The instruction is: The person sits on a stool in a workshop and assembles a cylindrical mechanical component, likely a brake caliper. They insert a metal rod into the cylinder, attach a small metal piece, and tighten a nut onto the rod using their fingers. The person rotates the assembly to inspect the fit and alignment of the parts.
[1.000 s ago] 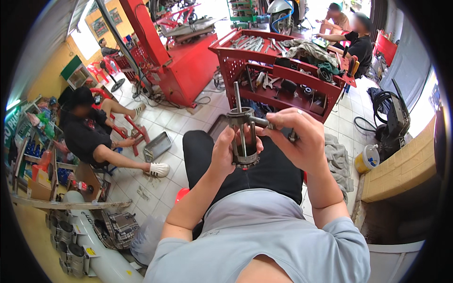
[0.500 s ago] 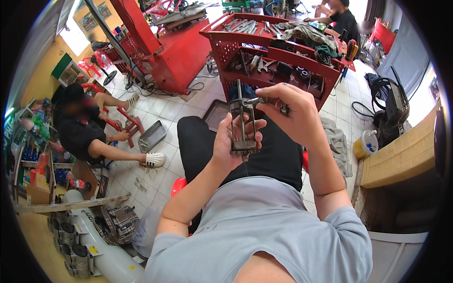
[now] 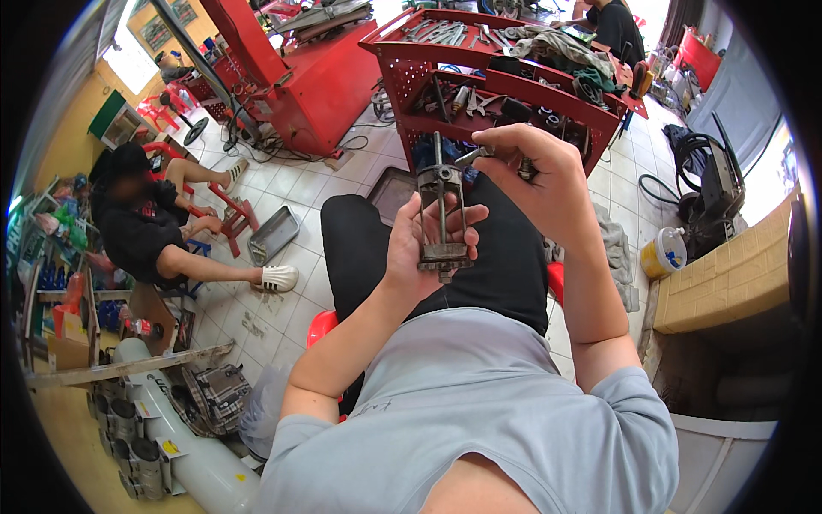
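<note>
The left hand (image 3: 408,254) is cradling a dark metal tool (image 3: 442,216) above the lap, its grip curling loosely behind the frame, fingertips peeking out past the right-hand leg; the tool is standing roughly upright, with a ring at its far end, a toothed plate at its near end and a long rod running through the middle; over on the right, the right hand (image 3: 548,180) is hovering just beside the ring, its grip pinching a small metal bar (image 3: 470,158) between thumb and forefinger; a dark piece is showing under its palm, though I cannot tell whether it belongs to that bar; black trousers (image 3: 360,257) are spreading beneath both hands; beyond the knees a shallow tray (image 3: 396,194) is lying on the floor (image 3: 338,190); farther off, a red worktop (image 3: 387,36) is carrying wrenches (image 3: 437,32) and a greyish cloth (image 3: 552,44).
</note>
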`<state>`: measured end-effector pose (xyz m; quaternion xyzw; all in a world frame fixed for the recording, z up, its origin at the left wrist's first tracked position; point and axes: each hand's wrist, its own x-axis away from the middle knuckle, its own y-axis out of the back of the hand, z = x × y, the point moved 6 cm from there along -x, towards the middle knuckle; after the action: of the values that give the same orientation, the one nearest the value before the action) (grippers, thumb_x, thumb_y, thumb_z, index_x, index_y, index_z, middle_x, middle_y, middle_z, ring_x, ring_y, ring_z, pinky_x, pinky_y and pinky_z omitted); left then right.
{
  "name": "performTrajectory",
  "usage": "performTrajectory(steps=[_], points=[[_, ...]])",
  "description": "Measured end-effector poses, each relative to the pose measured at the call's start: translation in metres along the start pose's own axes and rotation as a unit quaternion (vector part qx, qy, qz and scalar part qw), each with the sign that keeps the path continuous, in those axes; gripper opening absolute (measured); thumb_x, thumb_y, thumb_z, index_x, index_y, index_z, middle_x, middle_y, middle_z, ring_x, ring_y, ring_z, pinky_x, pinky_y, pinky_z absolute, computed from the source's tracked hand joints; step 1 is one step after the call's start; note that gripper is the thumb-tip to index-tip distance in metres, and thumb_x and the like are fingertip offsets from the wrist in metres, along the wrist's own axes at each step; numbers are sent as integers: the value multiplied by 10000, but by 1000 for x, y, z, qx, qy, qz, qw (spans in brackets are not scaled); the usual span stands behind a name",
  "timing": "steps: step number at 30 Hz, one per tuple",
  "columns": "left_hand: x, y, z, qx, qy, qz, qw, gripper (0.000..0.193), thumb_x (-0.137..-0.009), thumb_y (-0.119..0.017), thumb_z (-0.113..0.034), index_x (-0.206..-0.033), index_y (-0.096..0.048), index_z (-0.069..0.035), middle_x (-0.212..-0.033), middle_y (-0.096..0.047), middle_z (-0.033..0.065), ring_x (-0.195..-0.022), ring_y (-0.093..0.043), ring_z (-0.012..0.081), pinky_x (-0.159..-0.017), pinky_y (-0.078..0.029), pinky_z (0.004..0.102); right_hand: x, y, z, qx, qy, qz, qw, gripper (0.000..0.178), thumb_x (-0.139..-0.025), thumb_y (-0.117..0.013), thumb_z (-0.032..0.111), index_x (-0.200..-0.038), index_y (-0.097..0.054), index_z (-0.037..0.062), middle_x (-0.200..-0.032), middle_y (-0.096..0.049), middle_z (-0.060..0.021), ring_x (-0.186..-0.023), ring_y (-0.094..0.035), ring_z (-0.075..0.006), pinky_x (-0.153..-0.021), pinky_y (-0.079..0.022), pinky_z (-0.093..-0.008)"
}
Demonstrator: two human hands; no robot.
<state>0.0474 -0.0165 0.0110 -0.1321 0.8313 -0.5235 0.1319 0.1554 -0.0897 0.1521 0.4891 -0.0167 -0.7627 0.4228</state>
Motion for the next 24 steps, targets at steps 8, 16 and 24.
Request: performTrajectory(steps=[8, 16, 24], points=[[-2, 3, 2, 12, 5, 10, 1000, 422, -979, -328, -494, -1021, -555, -141, -1160, -603, 215, -833, -643, 233, -742, -541, 389, 0, -7, 0, -8, -5, 57, 998, 211, -788, -711, 65, -988, -654, 26, -819, -654, -102, -710, -637, -214, -631, -506, -307], [-2, 6, 9, 21, 27, 5, 999, 413, -981, -324, -488, -1029, -549, -145, -1152, -599, 224, -832, -644, 242, -749, -538, 394, 0, -12, 0, 20, 3, 82, 996, 203, -797, -692, 64, -989, -649, 17, -848, -657, -119, -739, -665, -243, -657, -532, -321], [-6, 17, 12, -41, 30, -7, 999, 411, -993, -291, -467, -1040, -539, -142, -1162, -589, 245, -871, -646, 297, -745, -533, 399, 1, -18, -9, 19, -25, 125, 992, 216, -804, -659, 71, -1005, -661, -7, -895, -673, -147, -755, -668, -268, -700, -532, -345]])
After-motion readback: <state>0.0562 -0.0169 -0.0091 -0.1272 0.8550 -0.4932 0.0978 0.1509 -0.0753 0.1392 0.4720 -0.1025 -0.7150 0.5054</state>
